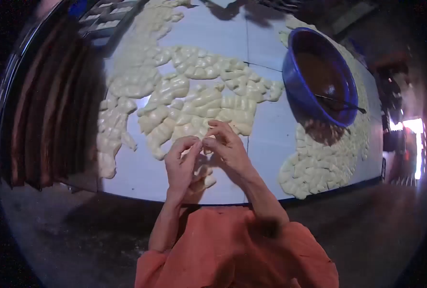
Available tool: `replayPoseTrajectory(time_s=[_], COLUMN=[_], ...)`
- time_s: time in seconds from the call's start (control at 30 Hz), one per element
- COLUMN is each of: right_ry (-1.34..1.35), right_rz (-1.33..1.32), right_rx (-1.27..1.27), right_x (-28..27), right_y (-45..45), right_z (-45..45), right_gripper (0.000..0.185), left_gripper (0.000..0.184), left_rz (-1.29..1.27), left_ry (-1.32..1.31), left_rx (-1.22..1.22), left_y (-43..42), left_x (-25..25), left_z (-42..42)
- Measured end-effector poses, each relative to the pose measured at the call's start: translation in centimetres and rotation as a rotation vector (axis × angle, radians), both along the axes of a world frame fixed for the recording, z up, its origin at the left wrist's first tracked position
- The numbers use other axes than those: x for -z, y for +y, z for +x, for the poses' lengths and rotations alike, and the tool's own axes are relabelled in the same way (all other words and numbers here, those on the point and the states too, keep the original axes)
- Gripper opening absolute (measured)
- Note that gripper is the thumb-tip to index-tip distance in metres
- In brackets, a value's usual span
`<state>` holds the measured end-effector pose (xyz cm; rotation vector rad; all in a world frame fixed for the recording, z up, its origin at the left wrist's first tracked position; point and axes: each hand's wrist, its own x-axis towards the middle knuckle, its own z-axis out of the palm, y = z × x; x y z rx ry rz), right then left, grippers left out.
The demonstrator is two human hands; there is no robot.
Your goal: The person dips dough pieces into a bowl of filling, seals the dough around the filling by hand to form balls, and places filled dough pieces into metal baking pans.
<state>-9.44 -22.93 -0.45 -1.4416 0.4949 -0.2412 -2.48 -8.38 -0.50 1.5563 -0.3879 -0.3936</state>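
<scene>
Pale, glossy dough pieces (208,103) lie pressed together in a sheet on the white table (271,158). Over the near edge of this sheet, my left hand (182,161) has its thumb and fingers pinched together. My right hand (225,146) meets it at the fingertips, also pinched, with its outer fingers curled. What they hold between them is too small to make out. A few loose dough pieces (204,180) lie just below and between the hands, near the table's front edge.
At the right stands a blue basin (292,79) with brown contents and a dark-handled utensil (341,102). More dough (319,161) spreads below and beyond it. Dark stacked trays or boards (45,115) stand at the left, and a tray with pale pieces (109,24) is at the upper left.
</scene>
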Motion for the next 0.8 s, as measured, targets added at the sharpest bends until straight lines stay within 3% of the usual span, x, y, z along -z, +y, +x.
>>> replayPoseTrajectory(time_s=[0.07, 0.13, 0.2, 0.23, 0.27, 0.33, 0.4, 0.47, 0.5, 0.53, 0.6, 0.63, 0.67, 0.73, 0.8], right_ry=[-0.083, 0.065, -0.099, -0.199, -0.200, -0.320, -0.336, -0.296, -0.299, -0.388, -0.424, -0.227, -0.110, -0.058, 0.319], right_rz=[-0.057, -0.021, 0.216, 0.454, 0.464, 0.736, 0.723, 0.658, 0.688, 0.540, 0.168, -0.135, -0.261, -0.362, -0.755], right_rx=[0.117, 0.169, 0.314, 0.316, 0.312, 0.290, 0.265, 0.184, 0.155, 0.211, 0.402, 0.465, 0.515, 0.467, 0.243], right_x=[1.0, -1.2, -2.5, -2.7, -3.2, -4.7, -5.4, -6.3, -6.9, -7.7, -8.7, -8.8, -10.5, -9.8, -8.9], right_y=[-2.0, -3.0, -3.3, -3.8, -4.5, -6.3, -8.3, -10.6, -12.2, -13.4, -18.3, -22.1, -24.1, -29.9, -33.8], right_z=[-1.3, -2.8, -3.6, -4.1, -4.7, -6.0, -7.2, -8.1, -8.7, -8.9, -9.4, -10.4, -10.3, -10.9, -10.6], right_gripper=[0.022, 0.022, 0.024, 0.020, 0.020, 0.016, 0.020, 0.020, 0.019, 0.016, 0.015, 0.016, 0.017, 0.019, 0.024], left_gripper=[0.018, 0.023, 0.046, 0.054, 0.063, 0.068, 0.074, 0.073, 0.072, 0.072, 0.070, 0.067, 0.059, 0.046, 0.042], left_rz=[-0.079, -0.119, -0.323, -0.359, -0.397, -0.488, -0.597, -0.448, -0.650, -0.658, -0.407, -0.272, -0.303, -0.147, -0.101], left_ry=[-0.028, -0.057, -0.332, -0.242, -0.146, -0.180, -0.201, -0.003, 0.809, 0.814, 0.470, 0.413, 0.555, 0.317, 0.264], left_rx=[-0.060, -0.160, -0.160, -0.021, 0.118, 0.126, 0.159, 0.292, 0.267, 0.286, 0.481, 0.493, 0.416, 0.401, 0.377], left_y=[-4.1, -7.4, -10.8, -11.9, -13.0, -15.3, -17.0, -17.8, -18.9, -19.0, -17.8, -17.0, -16.7, -15.5, -15.0], left_x=[-1.4, -1.6, 0.1, 1.2, 1.9, 1.3, 1.1, 1.4, 0.1, 0.6, 2.4, 1.4, 1.5, 2.0, 1.6], left_z=[-1.3, -2.8, -3.7, -5.0, -6.1, -7.1, -8.0, -9.4, -10.7, -11.4, -11.6, -11.0, -11.3, -9.5, -8.4])
